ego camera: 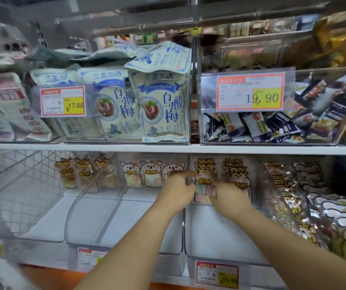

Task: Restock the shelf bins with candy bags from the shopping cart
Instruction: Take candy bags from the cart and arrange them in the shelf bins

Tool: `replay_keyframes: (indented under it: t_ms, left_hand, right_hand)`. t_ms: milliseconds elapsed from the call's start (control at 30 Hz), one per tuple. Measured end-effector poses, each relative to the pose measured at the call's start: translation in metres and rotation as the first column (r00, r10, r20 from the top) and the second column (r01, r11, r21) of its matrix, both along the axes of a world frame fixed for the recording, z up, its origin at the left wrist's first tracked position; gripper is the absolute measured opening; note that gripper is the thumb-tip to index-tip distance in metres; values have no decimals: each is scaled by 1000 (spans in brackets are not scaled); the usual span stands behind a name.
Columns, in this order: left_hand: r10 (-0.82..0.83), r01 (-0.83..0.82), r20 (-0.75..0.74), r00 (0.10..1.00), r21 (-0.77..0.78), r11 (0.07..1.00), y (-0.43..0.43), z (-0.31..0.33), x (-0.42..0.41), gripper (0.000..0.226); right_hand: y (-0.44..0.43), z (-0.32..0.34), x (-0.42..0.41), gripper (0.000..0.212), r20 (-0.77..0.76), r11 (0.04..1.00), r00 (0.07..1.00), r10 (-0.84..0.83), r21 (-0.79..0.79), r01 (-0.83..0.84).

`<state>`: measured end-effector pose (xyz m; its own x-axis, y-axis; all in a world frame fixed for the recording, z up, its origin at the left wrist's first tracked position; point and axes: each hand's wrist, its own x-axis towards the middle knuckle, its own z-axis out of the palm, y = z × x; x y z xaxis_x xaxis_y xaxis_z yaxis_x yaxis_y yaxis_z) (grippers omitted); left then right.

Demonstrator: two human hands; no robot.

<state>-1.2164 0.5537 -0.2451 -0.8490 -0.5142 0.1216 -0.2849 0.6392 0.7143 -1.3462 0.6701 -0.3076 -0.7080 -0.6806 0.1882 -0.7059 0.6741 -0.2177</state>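
Both my hands reach deep into a clear plastic shelf bin (226,231) on the lower shelf. Between them stands a candy bag (203,186) with a yellow bear-shaped top and pastel sweets inside. My left hand (177,189) holds its left edge and my right hand (228,192) holds its right edge, both blurred by motion. Behind it stand more bear-top bags (238,172) in rows. The shopping cart is a wire basket (21,185) at the left, seen through its mesh.
Neighbouring lower bins hold koala-top bags (144,173) and orange bear bags (77,172) at their backs. A full bin of bags (314,208) lies at the right. Above the white shelf board (167,147) stand bins of plum bags (161,107) and small dark packets (272,126).
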Motion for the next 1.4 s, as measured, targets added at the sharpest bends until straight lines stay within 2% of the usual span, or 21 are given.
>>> replay_keyframes:
  t_ms: [100, 200, 333, 467, 567, 700, 800, 900, 967, 1167, 1333, 1400]
  left_hand:
    - [30, -29, -27, 999, 46, 999, 4, 7, 27, 39]
    - [71, -64, -112, 991, 67, 996, 10, 16, 73, 33]
    - [156, -156, -175, 972, 16, 988, 7, 27, 154, 31]
    - [294, -309, -171, 940, -70, 948, -13, 35, 245, 29]
    - [401, -426, -160, 902, -179, 887, -33, 36, 311, 30]
    - [537, -546, -132, 833, -355, 759, -49, 42, 388, 32]
    - [643, -560, -33, 765, -527, 639, -57, 46, 428, 34]
    - [746, -530, 117, 656, -632, 566, -65, 40, 455, 39]
    - [775, -537, 192, 602, -621, 571, -69, 35, 467, 40]
    - [735, -557, 290, 612, -501, 662, -75, 31, 476, 40]
    - [708, -536, 337, 621, -477, 697, -74, 31, 481, 44]
    - [684, -526, 347, 642, -449, 722, -73, 32, 483, 43]
  right_hand:
    - [13, 24, 29, 60, 83, 994, 995, 53, -95, -45]
    - [17, 44, 67, 43, 68, 976, 991, 114, -192, -99]
    - [0, 72, 127, 32, 37, 933, 972, 232, -290, -211]
    - [-40, 92, 195, 26, 18, 872, 920, 392, -327, -365]
    - [-78, 99, 245, 24, 52, 789, 822, 566, -323, -523]
    - [-129, 99, 307, 25, 99, 655, 654, 750, -244, -715]
    - [-166, 100, 347, 28, 139, 545, 527, 838, -211, -811]
    - [-200, 95, 377, 32, 162, 480, 458, 874, -152, -864]
    - [-221, 93, 389, 42, 184, 450, 429, 884, -93, -888]
    - [-260, 83, 409, 79, 257, 385, 381, 888, 35, -922]
    - [-262, 66, 404, 85, 266, 449, 458, 848, 98, -888]
    - [-252, 61, 403, 79, 296, 476, 479, 826, 87, -875]
